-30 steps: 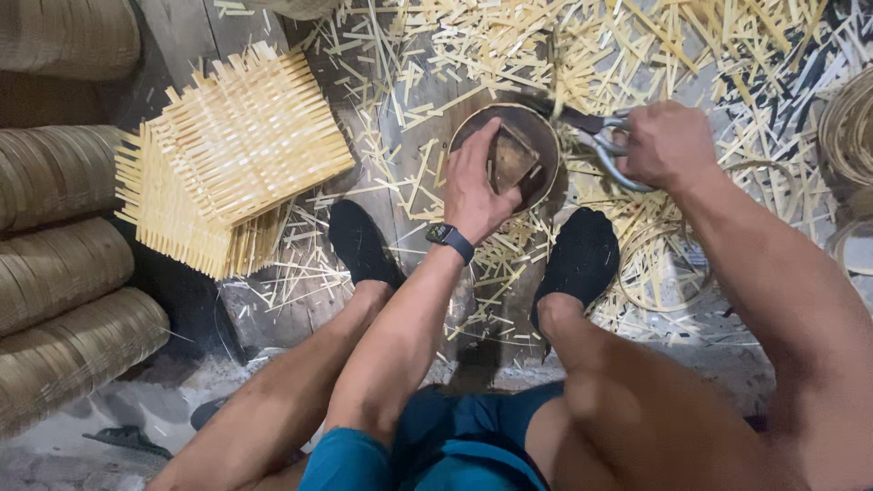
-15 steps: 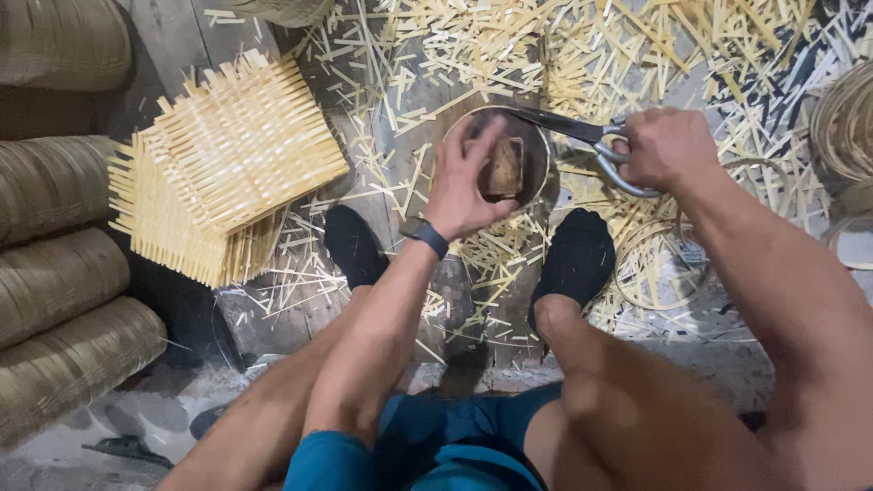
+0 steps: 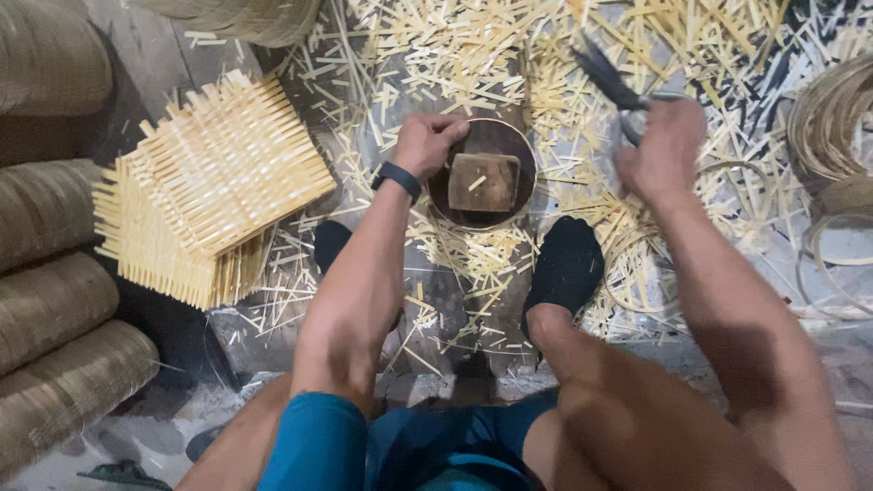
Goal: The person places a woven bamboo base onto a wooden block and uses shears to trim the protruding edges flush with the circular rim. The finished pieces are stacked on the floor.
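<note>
My left hand (image 3: 427, 143), with a dark band on its wrist, grips the left rim of a round dark basket base (image 3: 482, 214) that lies on the floor between my feet; a square wooden block (image 3: 484, 182) sits inside it. My right hand (image 3: 662, 150), blurred by motion, holds black-bladed shears (image 3: 607, 80) raised to the right of the round base, with the blades pointing up and left. Both feet wear black socks (image 3: 566, 265).
Two square woven bamboo mats (image 3: 214, 177) are stacked at the left. Rolled woven mats (image 3: 55, 291) lie along the left edge. Cut bamboo strips (image 3: 473, 45) litter the floor ahead. Coiled bamboo hoops (image 3: 832, 136) sit at the right.
My right hand has lifted the shears away from the round base, up and to the right. My left hand has moved from covering the block to the base's left rim, so the block shows.
</note>
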